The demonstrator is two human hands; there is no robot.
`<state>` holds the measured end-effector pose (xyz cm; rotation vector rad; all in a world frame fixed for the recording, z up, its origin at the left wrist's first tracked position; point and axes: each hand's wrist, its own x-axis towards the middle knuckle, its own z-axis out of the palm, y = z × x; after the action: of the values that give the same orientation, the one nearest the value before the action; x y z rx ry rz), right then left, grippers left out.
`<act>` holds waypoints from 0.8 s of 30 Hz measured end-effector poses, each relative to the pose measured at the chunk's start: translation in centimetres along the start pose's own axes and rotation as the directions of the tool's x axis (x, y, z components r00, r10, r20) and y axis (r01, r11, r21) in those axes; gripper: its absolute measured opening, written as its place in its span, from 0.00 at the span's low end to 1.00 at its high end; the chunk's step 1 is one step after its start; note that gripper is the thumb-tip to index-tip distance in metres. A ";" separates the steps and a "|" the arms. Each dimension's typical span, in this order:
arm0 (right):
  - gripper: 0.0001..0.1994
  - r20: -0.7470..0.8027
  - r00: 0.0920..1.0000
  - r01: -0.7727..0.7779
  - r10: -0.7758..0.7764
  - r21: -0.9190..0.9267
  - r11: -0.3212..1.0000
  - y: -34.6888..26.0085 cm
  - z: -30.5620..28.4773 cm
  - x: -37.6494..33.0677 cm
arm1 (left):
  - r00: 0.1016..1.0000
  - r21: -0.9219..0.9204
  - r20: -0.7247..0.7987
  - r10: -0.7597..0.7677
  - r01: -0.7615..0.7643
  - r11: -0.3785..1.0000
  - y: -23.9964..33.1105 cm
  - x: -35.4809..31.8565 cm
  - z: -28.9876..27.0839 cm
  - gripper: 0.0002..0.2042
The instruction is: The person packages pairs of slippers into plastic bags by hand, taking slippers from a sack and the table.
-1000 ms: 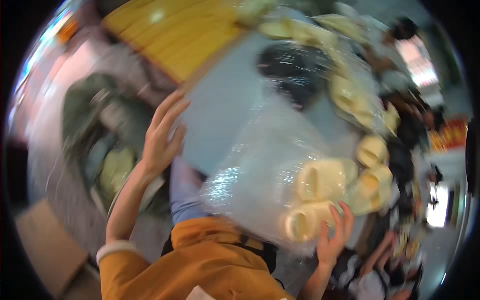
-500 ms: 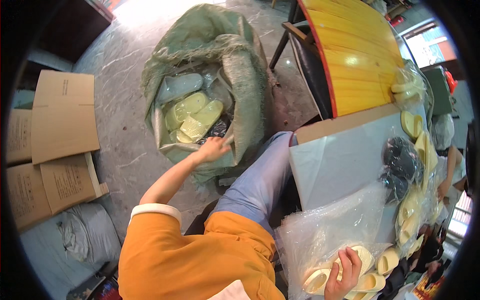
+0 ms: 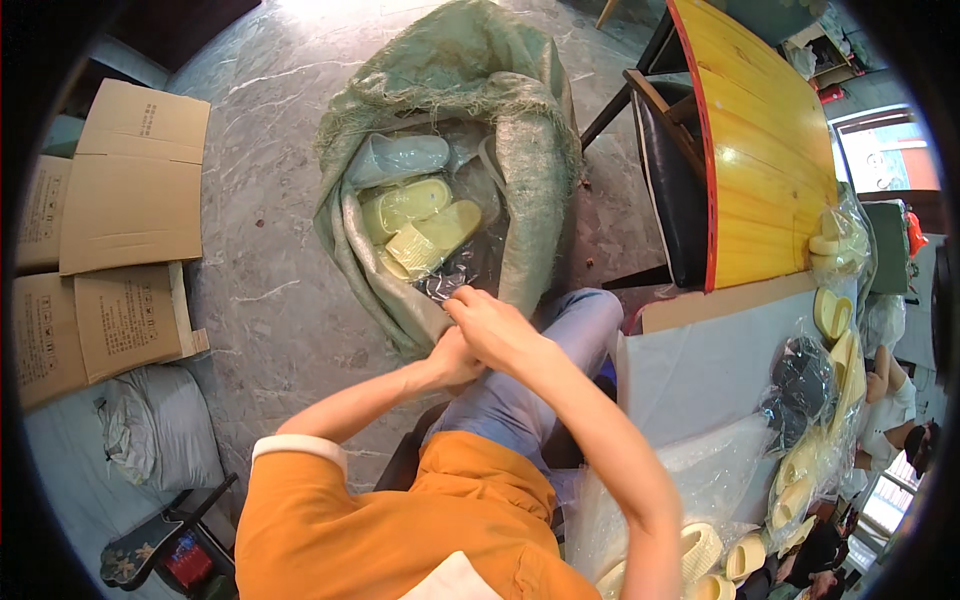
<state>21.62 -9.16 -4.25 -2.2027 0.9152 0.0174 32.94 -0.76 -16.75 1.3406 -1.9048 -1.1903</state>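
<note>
A green woven sack (image 3: 540,190) stands with its mouth open ahead of me, its edge rolled down. Inside lie yellow slippers (image 3: 410,205) in clear bags, a pale blue slipper (image 3: 400,158) and a dark bagged item (image 3: 445,283). At the near rim, my right hand (image 3: 495,328) has its fingers curled together on the sack's edge. Just below and partly behind it, my left hand (image 3: 457,357) is closed against the sack's near side; its fingertips are hidden, so what it grips does not show.
Cardboard boxes (image 3: 130,210) and a white bundle (image 3: 165,430) stand at left. On the right, a table (image 3: 670,370) carries clear plastic bags (image 3: 640,470), pale yellow slippers (image 3: 745,557) and black bagged slippers (image 3: 800,390). A yellow wooden table (image 3: 760,150) and black chair (image 3: 665,190) stand beyond. Another person (image 3: 890,410) is at far right.
My right hand has left the slippers and plastic bags on the right-hand table and come to the sack's near rim. My left hand has drawn back slightly toward me and closed.
</note>
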 end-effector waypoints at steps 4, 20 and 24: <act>0.20 -0.079 0.966 -0.220 0.245 0.242 0.945 7.6 10.4 5.3 | 0.970 0.203 0.235 -0.065 0.017 0.979 -0.5 -1.4 0.3 0.25; 0.36 0.107 0.886 -0.422 0.451 -0.217 0.880 13.5 13.1 1.1 | 0.941 0.617 -0.037 -0.336 0.286 0.733 -13.3 7.8 -13.2 0.24; 0.20 0.420 0.849 0.067 0.319 -0.685 0.725 13.3 14.4 2.7 | 0.898 0.785 0.105 -0.426 0.189 0.590 -15.2 2.1 -14.7 0.23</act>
<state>19.05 -7.88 -23.86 -2.5598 0.8163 1.1444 51.06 -9.89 -23.13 2.1123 -2.6316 -0.7297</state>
